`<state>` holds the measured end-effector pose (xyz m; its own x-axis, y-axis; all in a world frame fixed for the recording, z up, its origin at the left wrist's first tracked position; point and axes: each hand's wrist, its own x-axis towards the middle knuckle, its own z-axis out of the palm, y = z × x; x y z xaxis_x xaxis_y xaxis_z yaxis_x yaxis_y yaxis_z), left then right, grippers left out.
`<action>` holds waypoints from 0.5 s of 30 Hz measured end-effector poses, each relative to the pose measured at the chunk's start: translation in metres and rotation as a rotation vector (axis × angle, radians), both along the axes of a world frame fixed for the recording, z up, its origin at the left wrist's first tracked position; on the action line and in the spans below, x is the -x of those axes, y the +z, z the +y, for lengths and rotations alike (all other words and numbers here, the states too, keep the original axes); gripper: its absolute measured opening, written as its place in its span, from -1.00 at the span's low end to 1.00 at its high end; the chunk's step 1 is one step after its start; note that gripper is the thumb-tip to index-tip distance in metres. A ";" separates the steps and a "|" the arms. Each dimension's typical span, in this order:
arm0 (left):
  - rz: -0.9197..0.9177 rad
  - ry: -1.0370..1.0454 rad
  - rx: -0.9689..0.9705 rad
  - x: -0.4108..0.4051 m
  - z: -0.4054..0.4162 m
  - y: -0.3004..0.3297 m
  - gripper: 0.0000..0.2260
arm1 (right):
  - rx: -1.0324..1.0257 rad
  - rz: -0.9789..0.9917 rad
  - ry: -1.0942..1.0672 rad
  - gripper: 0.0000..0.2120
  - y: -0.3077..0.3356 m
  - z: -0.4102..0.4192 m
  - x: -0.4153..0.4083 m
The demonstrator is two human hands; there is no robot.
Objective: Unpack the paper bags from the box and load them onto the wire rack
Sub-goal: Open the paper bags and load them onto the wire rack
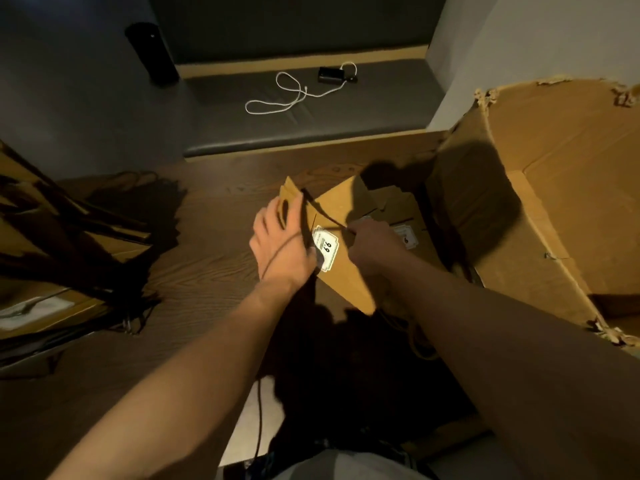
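**Bags coming out, rack part-loaded**

The left hand [282, 242] is gripping a flat stack of paper bags [341, 233] by its top edge, while the right hand [372, 245] is pinching their dark cord handles [320, 214]. More bags are lying just beyond, beside the torn cardboard box [540, 202], so unpacking is looking unfinished. At left, the wire rack [62, 244] is already holding bags. Everything is sitting on a wood-grain floor [207, 258]; farther off, a white cord [287, 90] is lying on a dark padded bench [311, 112].
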<state>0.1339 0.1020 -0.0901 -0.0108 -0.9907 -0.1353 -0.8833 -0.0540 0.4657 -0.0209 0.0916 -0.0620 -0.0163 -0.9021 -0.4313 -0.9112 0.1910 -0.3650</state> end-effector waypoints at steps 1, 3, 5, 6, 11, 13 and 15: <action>-0.087 -0.138 0.059 -0.009 -0.005 0.007 -0.20 | -0.001 0.054 0.103 -0.72 0.009 -0.004 -0.009; -0.223 -0.376 0.019 -0.024 -0.012 0.021 -0.50 | -0.009 0.165 0.286 -0.82 0.028 -0.009 -0.026; -0.242 -0.418 -0.119 -0.043 -0.013 0.034 -0.87 | 0.044 0.277 0.448 -0.78 0.044 -0.009 -0.046; -0.209 -0.399 -0.166 -0.049 -0.014 0.037 -0.94 | 0.093 0.330 0.505 -0.74 0.049 -0.008 -0.052; -0.115 -0.263 -0.222 -0.102 -0.012 0.051 -0.96 | 0.155 0.193 0.394 -0.86 0.067 -0.013 -0.094; -0.093 -0.305 -0.289 -0.122 -0.007 0.054 -0.95 | 0.008 0.100 0.372 -0.85 0.075 -0.015 -0.106; -0.069 -0.347 -0.357 -0.135 -0.004 0.055 -0.93 | -0.095 0.123 0.353 -0.79 0.078 -0.014 -0.111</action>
<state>0.2690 0.0976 -0.0350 -0.3102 -0.8224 -0.4768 -0.9056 0.1031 0.4114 0.0902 0.0774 0.0159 0.2312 -0.8177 -0.5271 -0.9629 -0.1148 -0.2442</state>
